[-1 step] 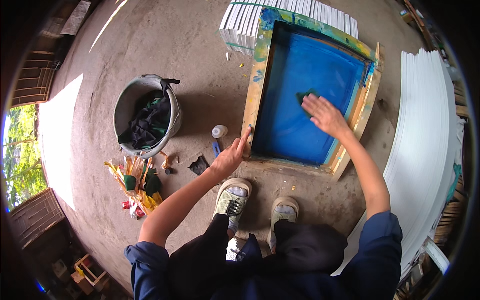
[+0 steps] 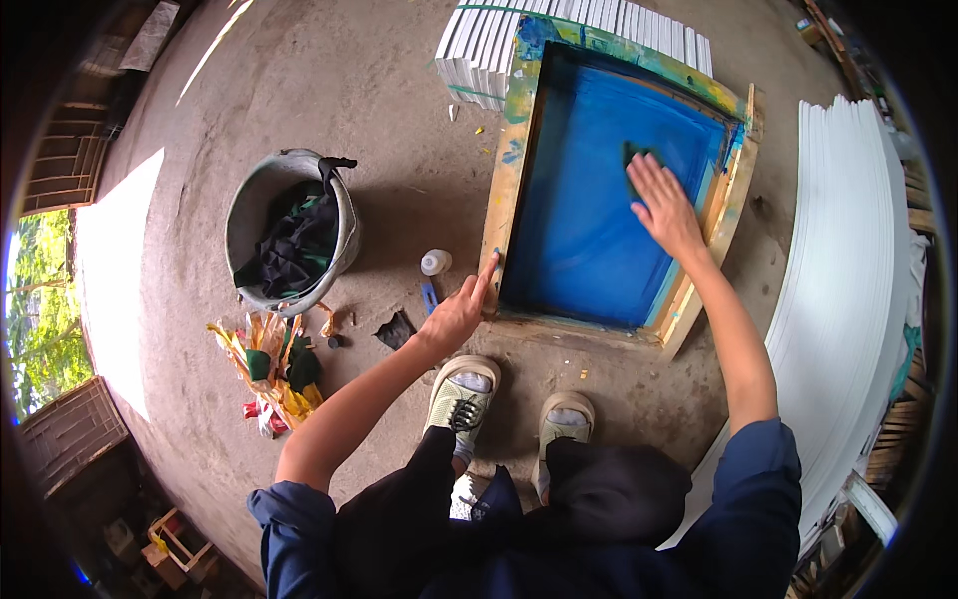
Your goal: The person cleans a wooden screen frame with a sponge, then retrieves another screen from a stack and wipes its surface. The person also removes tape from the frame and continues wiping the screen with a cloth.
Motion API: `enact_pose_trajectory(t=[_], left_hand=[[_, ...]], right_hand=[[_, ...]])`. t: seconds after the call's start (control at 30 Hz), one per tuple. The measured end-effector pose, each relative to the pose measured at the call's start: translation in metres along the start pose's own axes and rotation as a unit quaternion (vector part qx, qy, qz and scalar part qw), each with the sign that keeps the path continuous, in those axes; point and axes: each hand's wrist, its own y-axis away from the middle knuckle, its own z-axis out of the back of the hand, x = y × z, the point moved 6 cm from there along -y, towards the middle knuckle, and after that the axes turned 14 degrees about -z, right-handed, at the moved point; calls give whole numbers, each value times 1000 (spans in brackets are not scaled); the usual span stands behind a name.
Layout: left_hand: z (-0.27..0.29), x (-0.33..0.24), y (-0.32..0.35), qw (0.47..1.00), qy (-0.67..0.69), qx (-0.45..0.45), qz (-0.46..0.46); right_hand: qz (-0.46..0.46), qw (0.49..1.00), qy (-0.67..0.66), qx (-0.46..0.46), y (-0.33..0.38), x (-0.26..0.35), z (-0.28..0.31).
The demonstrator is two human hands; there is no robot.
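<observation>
The right hand [image 2: 666, 208], flattened over a dark cloth [image 2: 631, 162], has moved rightward across the blue screen [image 2: 584, 215].

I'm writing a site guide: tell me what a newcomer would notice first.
Probably the bright blue panel in its paint-stained wooden frame, right of centre, where the right hand rests on a dark cloth. Next, the grey bucket of dark fabric to its left and the long white stack at far right.

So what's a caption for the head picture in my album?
Right hand over a dark cloth, on a blue panel; left hand touching its wooden frame.
</observation>
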Motion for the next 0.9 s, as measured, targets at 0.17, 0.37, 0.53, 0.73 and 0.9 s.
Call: enact_pose_trajectory(t=[0.17, 0.37, 0.53, 0.73, 0.9], left_hand=[[-1, 3, -10, 1000, -26, 8, -4], [3, 1, -7, 1000, -5, 7, -14], [-1, 5, -5, 1000, -18, 14, -3], [-3, 6, -5, 999, -37, 12, -18], [-2, 3, -5, 999, -31, 41, -9]], right_hand=[[-235, 958, 2, -162, -33, 5, -3], [136, 966, -59, 211, 107, 110, -43], [-209, 975, -8, 69, 111, 12, -17], [-188, 975, -76, 88, 61, 86, -34], [-165, 978, -38, 125, 118, 102, -41]])
